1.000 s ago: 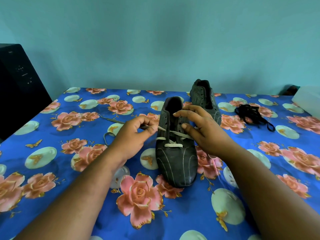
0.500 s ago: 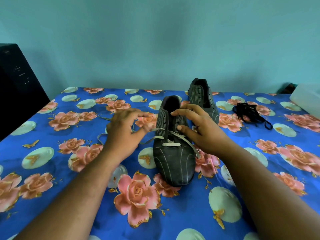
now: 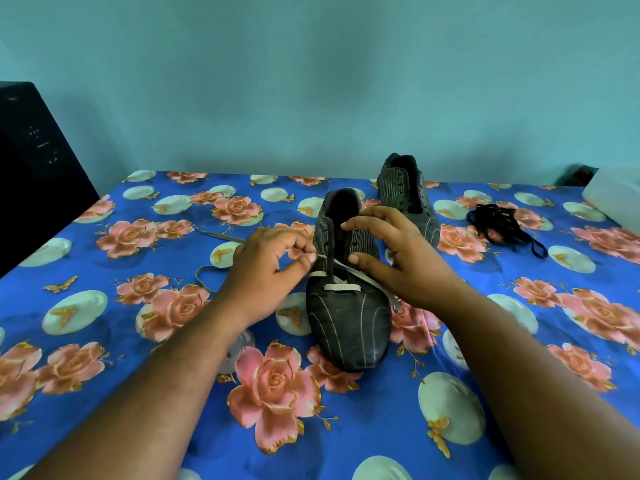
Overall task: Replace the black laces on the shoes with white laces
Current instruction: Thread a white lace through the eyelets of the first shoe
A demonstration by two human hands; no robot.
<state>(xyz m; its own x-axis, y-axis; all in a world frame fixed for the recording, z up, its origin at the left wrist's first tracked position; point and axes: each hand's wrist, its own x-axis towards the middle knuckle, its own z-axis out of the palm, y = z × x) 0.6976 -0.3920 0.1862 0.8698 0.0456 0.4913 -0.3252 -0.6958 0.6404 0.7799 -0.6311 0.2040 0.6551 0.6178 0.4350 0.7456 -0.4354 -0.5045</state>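
Head camera looks down on a blue floral-printed cloth-covered worktop [image 3: 104, 427]. At centre stands the near dark striped leather shoe [image 3: 348, 317], toe at 6 o'clock, a flat white lace [image 3: 341, 288] crossing its lowest eyelets. At its 9 o'clock the left hand [image 3: 268, 271] pinches that lace between thumb and fingertips. At 3 o'clock the right hand [image 3: 398, 254] clasps the shoe's upper, fingers curled. Farther, at 1 o'clock, sits the second unlaced dark shoe [image 3: 407, 192]; at 2 o'clock lie the bundled black laces [image 3: 502, 225].
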